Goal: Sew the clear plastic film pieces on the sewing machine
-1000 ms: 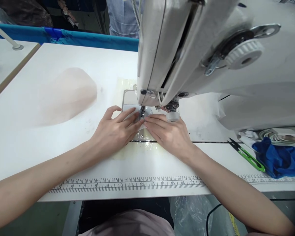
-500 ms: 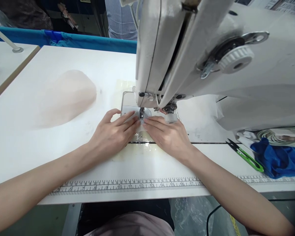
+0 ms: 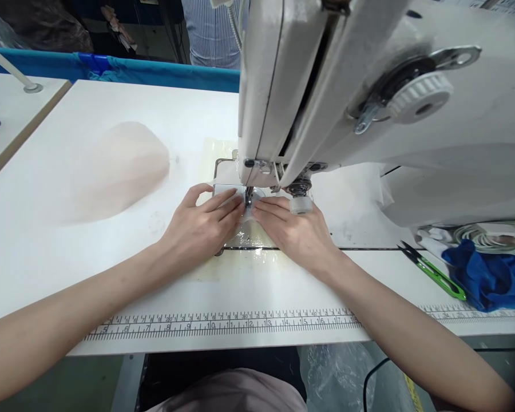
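Observation:
My left hand [image 3: 203, 220] lies flat beside the presser foot [image 3: 249, 196] of a sewing machine [image 3: 278, 86], fingers stretched toward it. On the other side my right hand [image 3: 294, 232] rests the same way, fingertips close to the foot and partly behind a white knob [image 3: 301, 205]. Both sets of fingertips press on a thin, pale piece of material [image 3: 227, 188] at the foot. Its full outline is hidden by my fingers and the machine head. In front of the foot, the metal plate [image 3: 251, 237] is covered with shiny clear tape.
Green thread snips [image 3: 438, 277] lie at the right, against a crumpled blue cloth [image 3: 489, 277]. A printed ruler [image 3: 223, 325] runs along the white table's [image 3: 189, 126] front edge. Blue fabric [image 3: 163, 74] borders the far side. Beyond it stands a person in a striped shirt [image 3: 210, 34].
Both hands have edged slightly away from me toward the foot, staying flat. A little more of the taped plate shows between my wrists. The camera view has shifted slightly.

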